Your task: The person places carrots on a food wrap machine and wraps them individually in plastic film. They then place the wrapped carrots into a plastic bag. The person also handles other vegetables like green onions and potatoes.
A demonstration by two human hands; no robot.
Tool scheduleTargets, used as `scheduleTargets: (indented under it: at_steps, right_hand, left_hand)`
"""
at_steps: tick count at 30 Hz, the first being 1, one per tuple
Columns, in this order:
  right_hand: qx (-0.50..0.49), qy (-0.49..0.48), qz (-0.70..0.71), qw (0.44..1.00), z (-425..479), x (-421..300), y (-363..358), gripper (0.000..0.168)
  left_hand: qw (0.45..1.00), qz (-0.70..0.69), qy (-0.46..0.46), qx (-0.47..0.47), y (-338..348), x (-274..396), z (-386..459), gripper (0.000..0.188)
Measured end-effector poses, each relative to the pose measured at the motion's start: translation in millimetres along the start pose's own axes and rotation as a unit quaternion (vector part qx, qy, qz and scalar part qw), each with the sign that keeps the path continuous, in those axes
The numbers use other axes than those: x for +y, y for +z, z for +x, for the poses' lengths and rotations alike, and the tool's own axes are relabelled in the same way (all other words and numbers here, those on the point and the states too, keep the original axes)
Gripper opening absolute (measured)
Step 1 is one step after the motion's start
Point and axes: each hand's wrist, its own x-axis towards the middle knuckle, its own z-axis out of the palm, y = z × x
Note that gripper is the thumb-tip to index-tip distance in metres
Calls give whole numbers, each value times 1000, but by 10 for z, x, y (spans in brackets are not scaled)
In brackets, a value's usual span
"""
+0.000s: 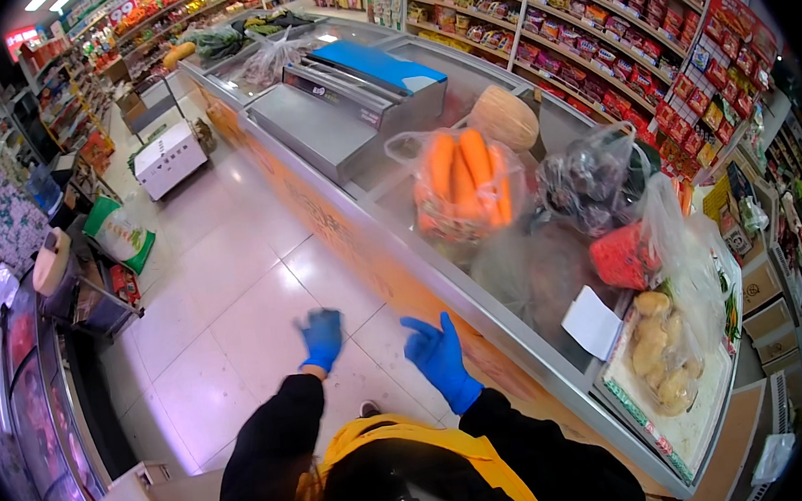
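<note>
Both hands wear blue gloves and hang over the tiled floor, apart from each other. My left hand (322, 340) is blurred and no object shows in it; its finger pose is unclear. My right hand (437, 358), fingers spread, holds nothing and is beside the long chest freezer's front (389, 273). On the freezer's glass top lie a clear plastic bag of carrots (465, 177), a tan gourd or squash (504, 118), a bag of dark produce (591, 173) and a red block-shaped item (625, 257). Potatoes in a clear bag (658, 364) rest on a white board at the near end.
A metal film-wrapping machine (325, 125) with a blue cover sits farther along the freezer. Shelves of packaged snacks (590, 41) stand behind it. On the floor at left are a white box (170, 160) and a green-and-white sack (120, 232). A lit display case (44, 418) borders the left side.
</note>
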Motion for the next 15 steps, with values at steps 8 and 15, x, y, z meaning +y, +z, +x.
scheduleTargets:
  at_steps: [8, 15]
  right_hand:
    - [426, -59, -233, 872, 2057, -173, -29, 70]
    - [477, -406, -472, 620, 3397, -1388, -772, 54]
  left_hand:
    - [980, -37, 189, 48, -296, -606, 1523, 32]
    - [962, -73, 69, 255, -1433, -2096, 4613, 46]
